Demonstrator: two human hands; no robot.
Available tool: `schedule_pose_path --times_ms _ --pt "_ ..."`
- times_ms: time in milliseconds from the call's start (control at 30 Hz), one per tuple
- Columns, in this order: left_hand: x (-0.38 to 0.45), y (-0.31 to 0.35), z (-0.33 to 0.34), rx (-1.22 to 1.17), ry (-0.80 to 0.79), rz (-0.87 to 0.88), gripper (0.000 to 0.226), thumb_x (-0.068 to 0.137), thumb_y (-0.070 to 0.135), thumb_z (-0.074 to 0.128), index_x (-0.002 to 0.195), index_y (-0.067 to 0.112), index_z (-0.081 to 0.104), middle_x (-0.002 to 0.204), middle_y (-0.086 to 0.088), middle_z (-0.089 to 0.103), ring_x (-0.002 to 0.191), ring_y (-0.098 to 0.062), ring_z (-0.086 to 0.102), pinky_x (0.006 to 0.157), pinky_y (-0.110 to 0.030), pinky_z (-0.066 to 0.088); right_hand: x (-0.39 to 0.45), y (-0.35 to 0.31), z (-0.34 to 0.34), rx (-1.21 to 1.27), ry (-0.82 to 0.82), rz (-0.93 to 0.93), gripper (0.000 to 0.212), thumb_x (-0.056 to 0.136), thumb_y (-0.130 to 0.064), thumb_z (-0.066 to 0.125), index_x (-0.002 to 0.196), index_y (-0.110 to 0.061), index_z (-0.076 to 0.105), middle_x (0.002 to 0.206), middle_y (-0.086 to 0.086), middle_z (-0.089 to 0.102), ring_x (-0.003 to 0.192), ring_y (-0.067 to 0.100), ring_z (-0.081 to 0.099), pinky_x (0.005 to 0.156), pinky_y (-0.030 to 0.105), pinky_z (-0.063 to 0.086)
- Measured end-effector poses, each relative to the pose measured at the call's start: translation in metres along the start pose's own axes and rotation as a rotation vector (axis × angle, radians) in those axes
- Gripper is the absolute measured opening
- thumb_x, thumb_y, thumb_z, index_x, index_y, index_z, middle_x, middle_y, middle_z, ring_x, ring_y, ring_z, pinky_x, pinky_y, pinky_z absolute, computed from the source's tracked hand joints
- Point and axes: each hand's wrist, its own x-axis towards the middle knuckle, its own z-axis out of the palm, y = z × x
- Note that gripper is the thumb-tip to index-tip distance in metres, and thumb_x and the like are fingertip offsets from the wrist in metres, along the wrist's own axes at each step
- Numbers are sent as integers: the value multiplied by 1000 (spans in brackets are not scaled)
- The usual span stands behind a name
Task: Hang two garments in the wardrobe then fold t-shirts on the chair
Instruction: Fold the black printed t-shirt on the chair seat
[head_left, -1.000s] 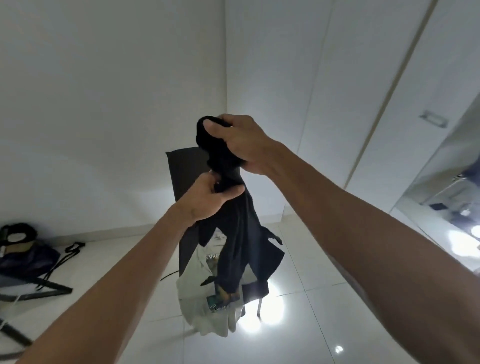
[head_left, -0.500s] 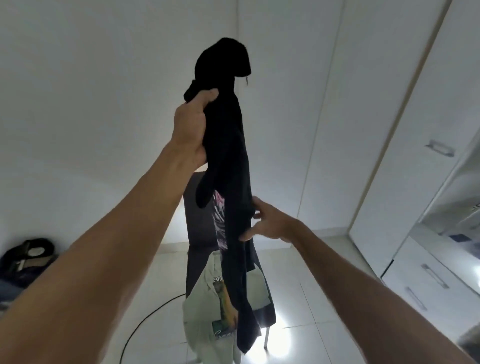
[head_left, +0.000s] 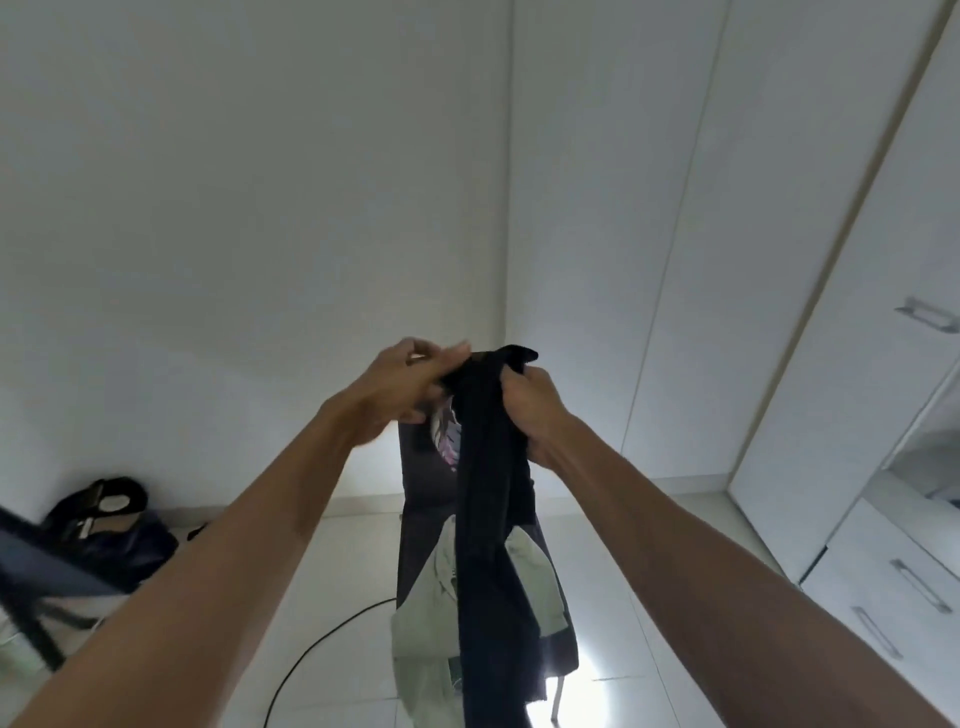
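Observation:
A black t-shirt (head_left: 491, 519) hangs bunched in a long strip in front of me, with a pale pink print showing near its top. My left hand (head_left: 405, 384) pinches its top edge on the left. My right hand (head_left: 535, 410) is closed around the bunched cloth just to the right. Behind the shirt stands a dark chair (head_left: 421, 499), its backrest upright. A pale green t-shirt (head_left: 431, 623) with a printed picture lies over the chair seat and droops off the front.
White wardrobe doors (head_left: 805, 312) with metal handles run along the right, drawers (head_left: 883, 587) below them. A dark bag (head_left: 98, 525) sits on the floor at the left beside a black frame. A black cable (head_left: 322, 644) curves across the white tiled floor.
My left hand has come down from head height with the shirt's top. My right hand, open beside the cloth before, has risen and closed on the shirt near its top.

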Motion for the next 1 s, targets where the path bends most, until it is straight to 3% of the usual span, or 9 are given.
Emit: schedule_pose_path --times_ms 167,300,400,500,600,733,833,900,1000 --pt "-27 -31 15 58 -298 -81 49 85 49 71 123 19 61 109 -1 75 99 -18 73 86 -41 59 9 -31 5 158 48 57 35 96 -33 64 115 -4 63 112 22 68 100 38 68 86 55 59" --pt "-33 -58 21 -57 -350 -147 36 92 33 68 123 15 64 112 -2 74 105 -19 71 90 -37 58 7 -52 5 220 27 60 37 97 -33 66 121 -6 60 114 19 65 101 34 66 84 47 60" --pt "-35 -69 22 -170 -358 -122 33 90 25 66 118 6 68 112 -9 74 109 -27 69 95 -37 54 8 -68 -2 294 60 55 33 96 -27 66 119 -4 60 114 22 66 102 36 67 87 50 59" --pt "-32 -70 20 -237 -269 -118 38 93 26 63 116 -4 67 116 -19 71 112 -35 67 100 -44 52 8 -82 -15 358 101 32 30 94 -20 69 114 1 61 106 23 68 92 35 70 82 50 61" --pt "-26 -59 7 -341 -67 -109 46 98 37 57 115 -5 67 110 -20 72 96 -34 71 81 -38 57 10 -90 -40 258 191 59 18 94 -14 67 104 -1 60 96 17 65 82 29 67 67 39 61" --pt "-19 -40 -14 -522 253 -195 36 95 35 65 102 1 73 94 -18 75 83 -30 73 68 -36 58 22 -78 -80 5 318 156 34 88 -12 71 117 1 60 110 20 65 98 34 66 89 50 57" --pt "-16 -23 -20 -650 324 -224 30 85 23 77 102 -1 71 101 -23 73 88 -35 73 74 -42 60 25 -62 -93 -137 338 174 34 87 -11 74 114 5 61 97 18 67 89 31 68 87 49 59" --pt "-15 -7 -19 -702 365 -224 36 79 12 81 107 -6 68 104 -27 72 90 -38 73 76 -46 61 23 -51 -92 -257 332 165 53 84 -24 80 123 5 56 103 17 66 89 29 68 88 46 59" --pt "-10 26 -14 -737 455 -184 43 80 4 80 116 -9 61 100 -27 67 88 -39 71 70 -47 62 15 -41 -75 -579 210 116 105 72 -55 82 154 -14 28 152 12 36 130 36 50 104 49 48"
